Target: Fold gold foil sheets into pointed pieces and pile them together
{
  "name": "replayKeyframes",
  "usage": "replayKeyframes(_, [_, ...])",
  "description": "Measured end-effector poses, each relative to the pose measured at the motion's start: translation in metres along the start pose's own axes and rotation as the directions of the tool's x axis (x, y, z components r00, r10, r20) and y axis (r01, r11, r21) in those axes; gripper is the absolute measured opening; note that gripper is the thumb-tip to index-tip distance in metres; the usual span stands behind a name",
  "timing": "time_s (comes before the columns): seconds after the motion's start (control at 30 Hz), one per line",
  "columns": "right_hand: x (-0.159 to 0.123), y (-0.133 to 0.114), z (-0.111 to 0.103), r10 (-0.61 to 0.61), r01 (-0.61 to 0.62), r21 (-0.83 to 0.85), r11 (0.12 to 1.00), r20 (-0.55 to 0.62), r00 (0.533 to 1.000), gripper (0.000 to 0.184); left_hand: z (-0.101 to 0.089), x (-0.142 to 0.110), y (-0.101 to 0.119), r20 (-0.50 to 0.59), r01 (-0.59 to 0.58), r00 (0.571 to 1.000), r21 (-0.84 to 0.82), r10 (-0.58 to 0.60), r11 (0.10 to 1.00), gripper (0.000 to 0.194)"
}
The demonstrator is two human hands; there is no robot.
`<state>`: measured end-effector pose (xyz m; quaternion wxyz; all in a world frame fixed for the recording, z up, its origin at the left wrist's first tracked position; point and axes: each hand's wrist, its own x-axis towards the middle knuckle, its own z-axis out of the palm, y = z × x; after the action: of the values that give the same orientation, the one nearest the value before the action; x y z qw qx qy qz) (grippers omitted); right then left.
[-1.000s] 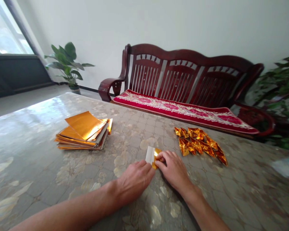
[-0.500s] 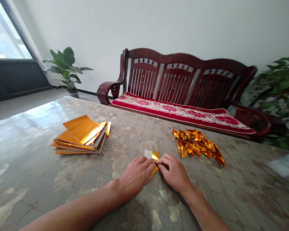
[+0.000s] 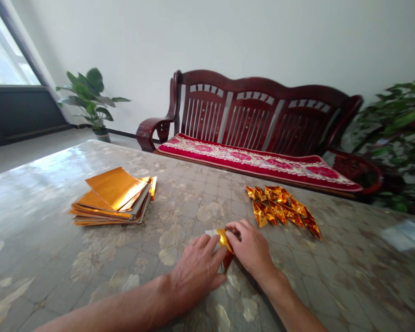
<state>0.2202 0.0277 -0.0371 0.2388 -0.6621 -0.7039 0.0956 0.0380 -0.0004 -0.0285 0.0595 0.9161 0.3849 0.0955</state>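
The gold foil piece [image 3: 224,240] has turned since the earlier view, its gold flap now slanting down toward the person. Leftmost, a stack of gold foil sheets [image 3: 112,196] lies on the floral-patterned tabletop [image 3: 31,258]. The left hand [image 3: 197,269] pinches the foil's pale end — a narrow grip — while the right hand [image 3: 251,246] holds its upper edge between thumb and fingers. Just beyond, folded gold triangles [image 3: 280,210] lie clustered, apart from both hands.

Folded foil triangles [image 3: 280,207] obstruct just beyond the right hand [image 3: 251,246].
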Motion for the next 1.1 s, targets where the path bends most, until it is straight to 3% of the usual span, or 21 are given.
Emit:
replayKeyframes(0.4, [0.005, -0.009, -0.003, -0.08, 0.081, -0.038, 0.996, 0.031, 0.996, 0.007, -0.003, -0.002, 0.003, 0.006, -0.042, 0.999, 0.042, 0.042, 0.998, 0.049])
replayKeyframes(0.57, [0.007, -0.011, -0.006, -0.018, 0.015, 0.044, 0.999, 0.084, 0.996, 0.006, -0.004, -0.004, 0.005, 0.007, -0.047, 0.999, 0.072, 0.047, 0.996, 0.042])
replayKeyframes(0.7, [0.008, -0.01, -0.006, 0.033, -0.043, 0.076, 0.996, 0.131, 0.991, 0.02, -0.006, -0.005, 0.005, 0.019, -0.058, 0.998, 0.069, 0.057, 0.996, 0.046])
replayKeyframes(1.1, [0.01, -0.011, -0.008, -0.008, 0.006, 0.013, 1.0, 0.159, 0.987, 0.011, -0.013, -0.007, 0.009, 0.065, -0.085, 0.995, 0.06, 0.081, 0.995, 0.047])
